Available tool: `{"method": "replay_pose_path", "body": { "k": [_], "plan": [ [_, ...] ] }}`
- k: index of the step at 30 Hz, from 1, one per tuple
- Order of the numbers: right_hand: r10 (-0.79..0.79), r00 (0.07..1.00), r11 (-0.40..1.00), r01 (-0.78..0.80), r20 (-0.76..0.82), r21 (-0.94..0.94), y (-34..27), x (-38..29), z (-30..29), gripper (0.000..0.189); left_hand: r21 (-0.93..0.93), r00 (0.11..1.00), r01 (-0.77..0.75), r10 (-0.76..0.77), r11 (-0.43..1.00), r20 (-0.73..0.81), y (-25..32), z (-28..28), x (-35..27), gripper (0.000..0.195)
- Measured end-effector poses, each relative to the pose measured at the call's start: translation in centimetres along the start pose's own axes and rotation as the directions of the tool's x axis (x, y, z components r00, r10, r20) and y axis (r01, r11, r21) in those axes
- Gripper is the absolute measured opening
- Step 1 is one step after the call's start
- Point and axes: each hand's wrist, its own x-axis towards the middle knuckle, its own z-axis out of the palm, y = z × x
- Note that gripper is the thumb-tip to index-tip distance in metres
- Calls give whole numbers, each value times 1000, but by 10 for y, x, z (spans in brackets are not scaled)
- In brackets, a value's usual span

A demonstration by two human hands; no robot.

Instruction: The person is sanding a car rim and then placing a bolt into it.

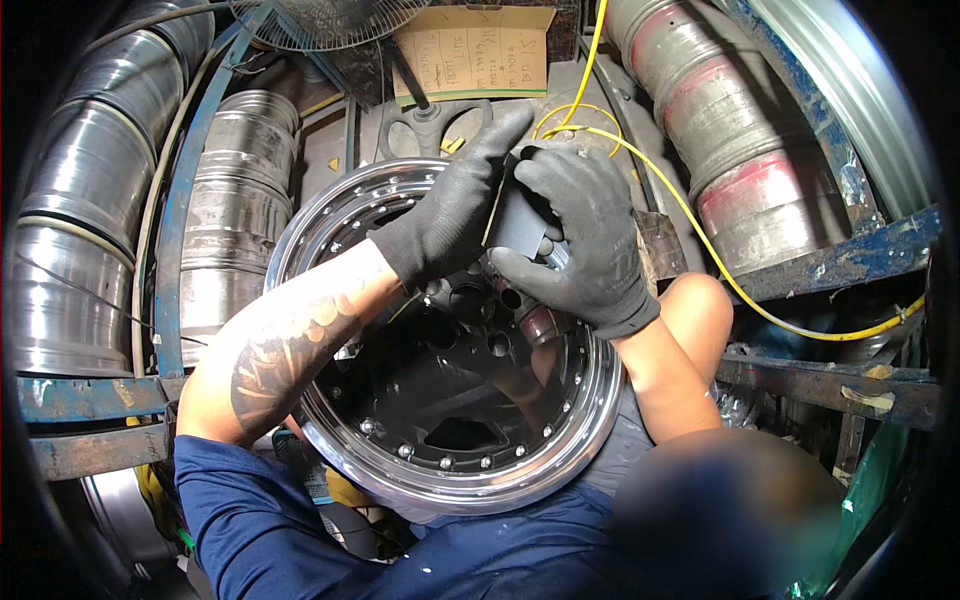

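Observation:
A wheel (450, 390) with a glossy black, bolt-ringed face and a polished metal lip rests tilted across my lap. Above its upper part, my right hand (589, 232), in a dark grey work glove, curls its fingers and thumb around a thin grey sheet (517, 225), possibly sandpaper. My left hand (457, 202), gloved alike, is held flat on edge, fingers together, with its palm against or very near the sheet's pale left edge. Its grip on the sheet is hidden. The gloves cover part of the wheel's upper right rim.
Stacked metal wheel barrels (236, 225) stand at left, behind a blue metal frame (180, 202). More barrels (720, 142) lie at right, beside a yellow hose (697, 217). A floor fan (330, 19) and cardboard (472, 56) with handwriting are ahead.

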Motion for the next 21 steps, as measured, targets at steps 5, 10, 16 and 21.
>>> {"method": "replay_pose_path", "body": {
  "k": [5, 10, 16, 21],
  "plan": [
    [36, 997, 991, -26, -75, 133, -3, -2, 3, 64, -6, 996, -25, 25, 1000, -81, -6, 1, 2, 50],
    [40, 986, 983, -9, -164, 186, -7, 1, 5, 47, 97, 991, -40, 52, 994, -123, -8, -6, 6, 49],
    [88, 965, 990, -58, -247, 126, 0, -8, 12, 32, 456, 939, -92, 230, 885, -256, -12, -14, 9, 54],
    [573, 775, 801, -462, -265, 381, 1, -7, 8, 20, 884, 920, -144, 389, 445, -46, -8, -20, 6, 56]
  ]
}}
